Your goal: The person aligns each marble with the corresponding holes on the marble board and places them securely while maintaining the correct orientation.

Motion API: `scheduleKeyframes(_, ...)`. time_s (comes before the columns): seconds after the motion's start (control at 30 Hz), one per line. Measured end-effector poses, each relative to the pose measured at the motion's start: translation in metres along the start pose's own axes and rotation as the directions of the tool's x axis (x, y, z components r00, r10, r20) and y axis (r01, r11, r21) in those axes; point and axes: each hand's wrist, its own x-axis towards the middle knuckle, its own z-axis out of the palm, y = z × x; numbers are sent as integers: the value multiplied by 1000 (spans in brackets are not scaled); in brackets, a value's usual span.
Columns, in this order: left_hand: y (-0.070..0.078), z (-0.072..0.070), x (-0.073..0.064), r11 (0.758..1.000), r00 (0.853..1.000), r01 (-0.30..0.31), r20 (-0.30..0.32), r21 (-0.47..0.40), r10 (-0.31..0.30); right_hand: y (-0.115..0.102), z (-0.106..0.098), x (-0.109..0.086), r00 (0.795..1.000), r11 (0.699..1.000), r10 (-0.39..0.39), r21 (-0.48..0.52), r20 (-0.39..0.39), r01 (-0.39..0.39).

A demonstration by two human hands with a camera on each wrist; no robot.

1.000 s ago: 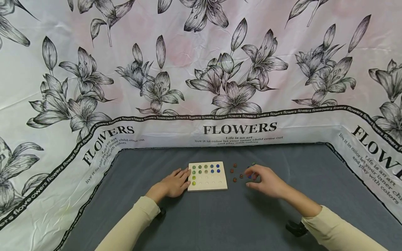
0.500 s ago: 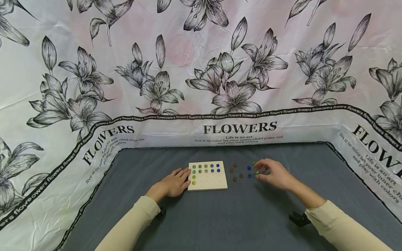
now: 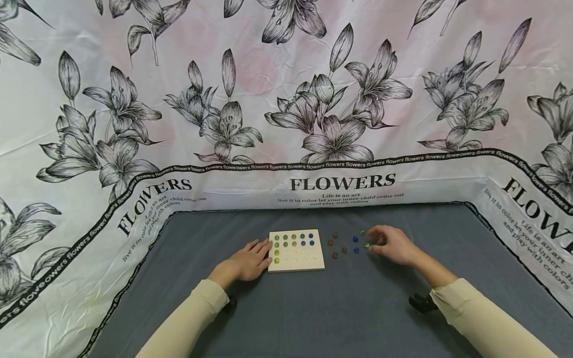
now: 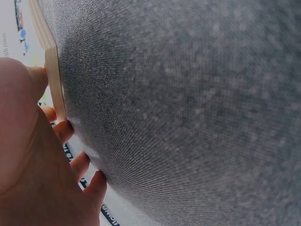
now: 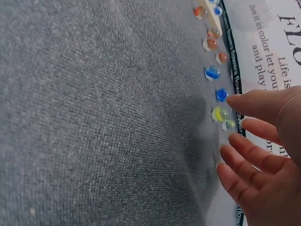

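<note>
At the 9 o'c. edge of a pale wooden marble board (image 3: 296, 267), the L hand (image 3: 245, 261) is resting palm-down, fingers straight & a bit spread, tips meeting the rim, pinching nothing that shows; prob. it's bracing the board against sliding on the grey cloth (image 3: 313, 313). The board is lying flat nr the middle of the table, at the R hand's (image 3: 391, 244) 9 o'c. Its long axis is prob. running 9-to-3, judging by five columns across vs four rows deep, w/ one short end facing the L hand & the other facing the loose marbles.

Seated green marbles (image 3: 285, 237) are filling spots twd 11 o'c., seated blue marbles (image 3: 311, 243) twd 1, seated yellow-green marbles (image 3: 277, 252) twd 8; hollows are prob. stopping them rolling.

Off the board's 3 o'c. edge, red-brown marbles (image 3: 334, 255) are lying nearest, then loose blue marbles (image 3: 356, 250), then a green marble (image 3: 362, 232) & a yellow-green marble (image 3: 366, 245). Being round, they're pointing nowhere.

The R hand is hovering low at the cluster's 3 o'c., thumb apart from curved, spread fingers, nothing visibly pinched; can't tell if it's touching the yellow-green marble. That side-on pose is prob. suiting small things that roll easily.
</note>
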Motion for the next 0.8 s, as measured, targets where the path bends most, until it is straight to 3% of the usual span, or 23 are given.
scheduleKeyframes(0.5, -7, 8, 6, 1000, 1000, -4, -18, -2, 4, 11, 5, 8, 997, 997, 50, 60, 66, -54)
scheduleKeyframes(0.8, -10, 10, 10, 1000, 1000, -12, -18, 0, 12, 9, 8, 11, 997, 995, 69, 69, 39, -72)
